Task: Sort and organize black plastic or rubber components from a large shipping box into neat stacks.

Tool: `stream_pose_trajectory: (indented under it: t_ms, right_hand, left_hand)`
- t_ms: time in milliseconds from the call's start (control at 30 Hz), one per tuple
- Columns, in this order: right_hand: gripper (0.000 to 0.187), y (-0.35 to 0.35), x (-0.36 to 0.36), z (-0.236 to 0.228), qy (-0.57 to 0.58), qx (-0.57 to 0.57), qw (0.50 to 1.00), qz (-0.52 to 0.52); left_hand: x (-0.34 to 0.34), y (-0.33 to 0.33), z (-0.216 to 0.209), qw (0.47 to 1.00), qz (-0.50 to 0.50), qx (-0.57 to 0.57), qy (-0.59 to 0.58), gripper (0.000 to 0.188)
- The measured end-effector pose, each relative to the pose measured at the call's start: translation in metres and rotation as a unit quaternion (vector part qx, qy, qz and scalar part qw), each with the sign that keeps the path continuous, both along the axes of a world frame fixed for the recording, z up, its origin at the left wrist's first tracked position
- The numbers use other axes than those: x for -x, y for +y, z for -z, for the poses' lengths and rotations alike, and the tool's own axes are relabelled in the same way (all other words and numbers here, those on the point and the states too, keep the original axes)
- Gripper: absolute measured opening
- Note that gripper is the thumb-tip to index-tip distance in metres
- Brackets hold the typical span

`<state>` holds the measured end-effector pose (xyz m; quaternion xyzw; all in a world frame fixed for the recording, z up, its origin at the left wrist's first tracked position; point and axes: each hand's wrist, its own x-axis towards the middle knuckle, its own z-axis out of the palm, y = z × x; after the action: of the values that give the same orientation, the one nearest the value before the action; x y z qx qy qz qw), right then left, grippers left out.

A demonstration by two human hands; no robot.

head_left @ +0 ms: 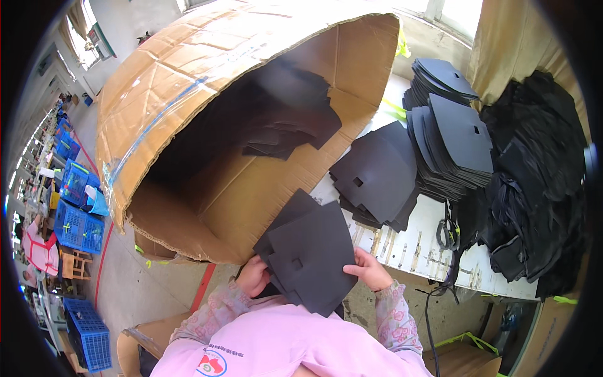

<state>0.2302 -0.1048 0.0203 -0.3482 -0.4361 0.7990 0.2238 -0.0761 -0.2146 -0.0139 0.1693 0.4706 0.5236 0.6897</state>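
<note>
1. Gaping open toward the person, the big brown box (157,107) has loose sheets (289,139) lying inside.
2. The left hand (252,276) is just in front of the box, pinching the left edge of the held sheets (317,248).
3. The held sheets are in front of the box too, black, flat and thin, with a small hole. They look light and a bit stiff. Their smooth sides may slip on each other, and the corners could bend. Both side edges seem best to hold, thumb on top, fingers under.
4. The right hand (369,271), out past the box's front edge, pinches their right edge.
5. Right of the box, a white table (411,245) has a messy pile (384,164), then a tall stack (457,138).
6. Farthest right of the box, black cloth (534,182) looks soft and floppy.
</note>
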Motion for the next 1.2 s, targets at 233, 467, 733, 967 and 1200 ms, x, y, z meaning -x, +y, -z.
stream_pose_trajectory:
  t_ms: [233,467,733,967,1200]
  right_hand:
    - [0.047,0.112,-0.029,-0.079,-0.043,-0.272,0.947,0.165]
    - [0.055,0.184,-0.039,-0.058,-0.647,-0.400,0.612,0.217]
    - [0.086,0.170,-0.016,-0.017,-0.461,-0.379,0.687,0.414]
    - [0.065,0.161,-0.065,-0.014,-0.113,-0.199,0.935,0.272]
    - [0.076,0.174,-0.092,0.009,-0.467,-0.305,0.809,0.185]
  left_hand:
    - [-0.024,0.076,-0.044,0.964,0.049,-0.122,-0.233,0.067]
    - [-0.075,0.178,-0.007,0.997,0.015,0.070,-0.028,0.068]
    - [-0.103,0.217,-0.024,0.993,0.065,0.098,-0.006,0.058]
    - [-0.093,0.199,-0.024,0.992,0.051,0.100,-0.058,0.035]
    - [-0.111,0.191,-0.022,0.993,0.042,0.103,-0.043,0.031]
